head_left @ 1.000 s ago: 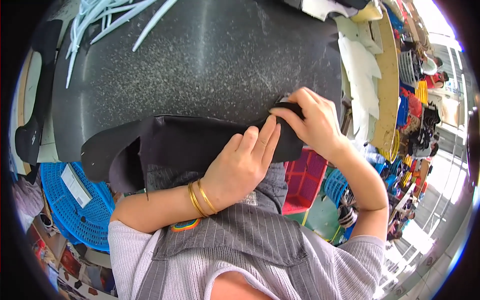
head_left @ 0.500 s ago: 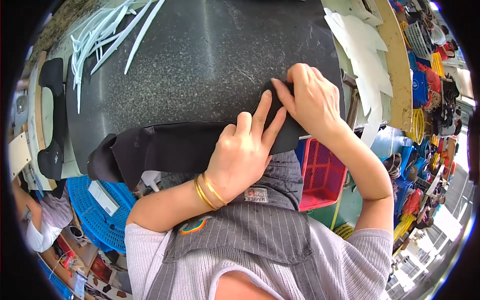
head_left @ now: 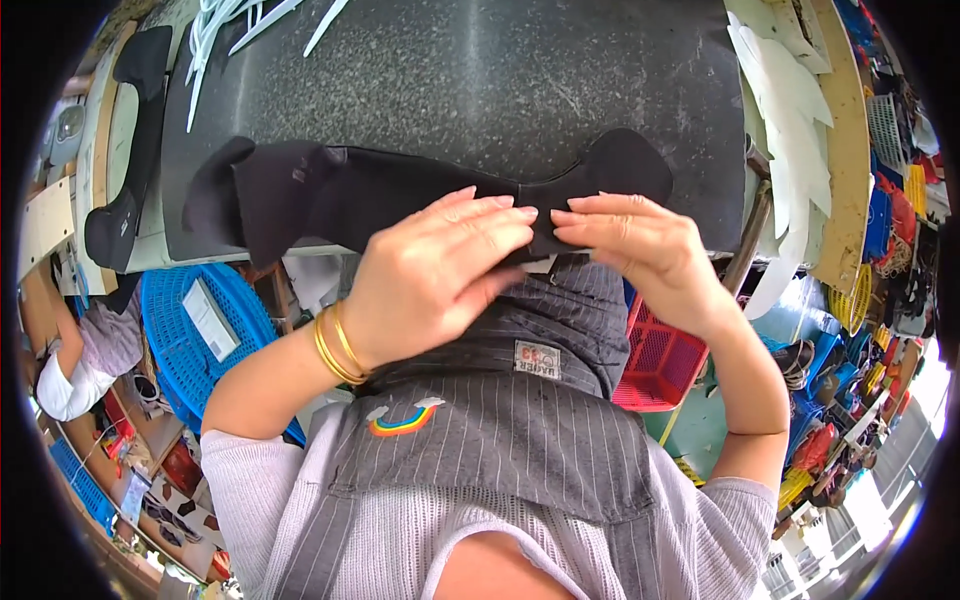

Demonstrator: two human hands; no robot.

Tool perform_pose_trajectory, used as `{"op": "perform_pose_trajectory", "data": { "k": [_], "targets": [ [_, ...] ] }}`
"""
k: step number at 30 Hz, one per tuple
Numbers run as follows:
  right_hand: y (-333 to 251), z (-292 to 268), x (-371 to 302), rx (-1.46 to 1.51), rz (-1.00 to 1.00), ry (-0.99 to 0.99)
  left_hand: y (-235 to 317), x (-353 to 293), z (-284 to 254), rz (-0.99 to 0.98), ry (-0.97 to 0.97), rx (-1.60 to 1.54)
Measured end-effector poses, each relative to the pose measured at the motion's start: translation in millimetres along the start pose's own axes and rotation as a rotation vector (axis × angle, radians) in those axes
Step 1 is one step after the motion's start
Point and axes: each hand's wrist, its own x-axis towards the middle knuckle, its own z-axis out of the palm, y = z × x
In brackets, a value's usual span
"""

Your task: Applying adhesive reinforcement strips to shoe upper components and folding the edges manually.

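Note:
A long black fabric piece (head_left: 400, 190) lies along the front edge of a dark speckled work board (head_left: 420, 90). Its right end is a rounded lobe (head_left: 630, 160), now flat; the left end is folded up and over. My left hand (head_left: 445, 265) rests its outstretched fingers on the middle of the fabric, thumb apart and slightly blurred. Just to the right, my right hand (head_left: 655, 250) lays extended fingers on the fabric below the lobe. The fingertips of both hands nearly meet beside a seam. Neither hand visibly grips the cloth.
Pale blue strips (head_left: 235, 40) lie at the back left. Beside them is another black piece (head_left: 125, 170). White sheets (head_left: 780, 130) and a hammer (head_left: 750, 220) are at the right. A blue basket (head_left: 180, 330) and red basket (head_left: 660, 360) stand below the board; someone works at far left.
My right hand has let go of the fabric's right end, which now lies flat. Both hands have come nearer the front edge, fingertips facing. The view has shifted.

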Motion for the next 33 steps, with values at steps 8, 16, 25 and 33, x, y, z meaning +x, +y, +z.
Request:
{"op": "perform_pose_trajectory", "data": {
  "k": [8, 16, 25, 33],
  "targets": [
    [2, -2, 2, -0.272, -0.245, -0.083, -28, 2, -35, 0.192, -0.242, 0.070],
    [-28, -3, 30, -0.240, -0.301, 0.004, -22, -18, -24, 0.313, -0.072, 0.266],
    [-40, 79, 70, -0.671, -0.437, 0.202, -23, -108, -72, 0.277, 0.239, 0.594],
    [-70, 102, 108, -0.885, -0.221, 0.295, -49, -71, -54, -0.006, 0.299, 0.518]
  ]
}}
